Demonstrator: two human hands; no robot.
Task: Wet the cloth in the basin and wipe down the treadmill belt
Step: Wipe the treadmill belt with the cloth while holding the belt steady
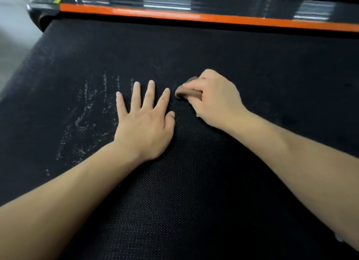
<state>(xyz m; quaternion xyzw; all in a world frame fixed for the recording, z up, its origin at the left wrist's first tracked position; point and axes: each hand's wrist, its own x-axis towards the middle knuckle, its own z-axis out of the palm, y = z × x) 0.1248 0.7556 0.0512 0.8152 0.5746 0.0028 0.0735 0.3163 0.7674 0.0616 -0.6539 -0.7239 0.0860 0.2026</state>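
Now we are pressing our left hand (143, 121) flat on the treadmill belt (194, 191) near the middle of the frame, fingers straight and spread wide. Just to its right, our right hand (215, 98) is gripping a small bunched brown cloth (187, 92), fingers curled over it, and holding it against the belt. Whitish streaks (91, 112) are showing on the dark textured surface left of the flat hand. An orange strip (194, 17) is running along the belt's far edge across the top of the frame.
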